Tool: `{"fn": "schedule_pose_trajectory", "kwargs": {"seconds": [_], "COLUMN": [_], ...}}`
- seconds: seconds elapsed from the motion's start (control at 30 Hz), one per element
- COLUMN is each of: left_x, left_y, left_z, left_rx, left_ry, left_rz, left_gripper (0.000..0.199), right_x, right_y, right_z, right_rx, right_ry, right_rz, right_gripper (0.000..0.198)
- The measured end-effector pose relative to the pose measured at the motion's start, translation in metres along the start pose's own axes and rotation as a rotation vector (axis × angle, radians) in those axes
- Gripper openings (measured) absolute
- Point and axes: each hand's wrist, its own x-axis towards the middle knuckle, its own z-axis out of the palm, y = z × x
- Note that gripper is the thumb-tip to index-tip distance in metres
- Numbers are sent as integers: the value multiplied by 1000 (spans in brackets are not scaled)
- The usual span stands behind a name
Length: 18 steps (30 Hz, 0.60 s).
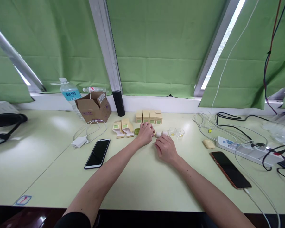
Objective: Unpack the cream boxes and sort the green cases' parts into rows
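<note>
Far left, the white charger [79, 142] lies with its cable [98, 125] looped in front of the cardboard box [95, 110]; a loose loop like that could catch a sleeve or a carton if something gets pushed that way. Black-screened phone [98, 154] sits just beside the left forearm, so a careless pull-back of that arm could shove it. Next, two small tan cartons [124, 126] stand or lie with pale flaps sticking out; light-looking, probably easy to tip or crease with a knock. Green piece [136, 131] is just beside the left hand [146, 132], partly behind it, at risk of being brushed away by the knuckles. Left hand: fingers curled down toward the tabletop, cannot tell whether anything is gripped. Four tan cartons [149, 117] stand in a row right behind it; fingertips reaching too far could break the line. Small white pieces [158, 134] are between the hands at mid-table; rounded-looking, so a loose pinch may let one roll. Right hand [166, 147]: fingers bent near them, grasp hidden, cannot tell. Two clear cups [173, 132] sit just past it, hard to see against the table, so a sideways sweep could bump them over. Far right, the second phone's white cable [257, 204] hangs past the table edge; a snag could drag the phone [231, 170] off.
</note>
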Motion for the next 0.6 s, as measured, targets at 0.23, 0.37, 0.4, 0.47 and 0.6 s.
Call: {"fn": "schedule_pose_trajectory", "kwargs": {"seconds": [0.23,0.37,0.4,0.47,0.6], "left_x": [2,4,5,5,7], "left_y": [-6,-7,-7,-7,-3], "left_z": [-4,-4,-5,-7,-9], "left_rx": [56,66,69,72,56], "left_ry": [-47,-69,-74,-86,-106], "left_rz": [-77,-92,-94,-98,-92], "left_gripper": [16,16,16,14,22], "right_x": [-1,-1,-1,-1,0], "right_y": [1,2,2,1,1], "right_z": [1,1,1,1,2], "right_rx": [-6,-7,-7,-7,-7], "right_ry": [-5,-8,-8,-10,-10], "right_rz": [6,3,3,3,3], "right_gripper": [20,21,21,21,21]}}
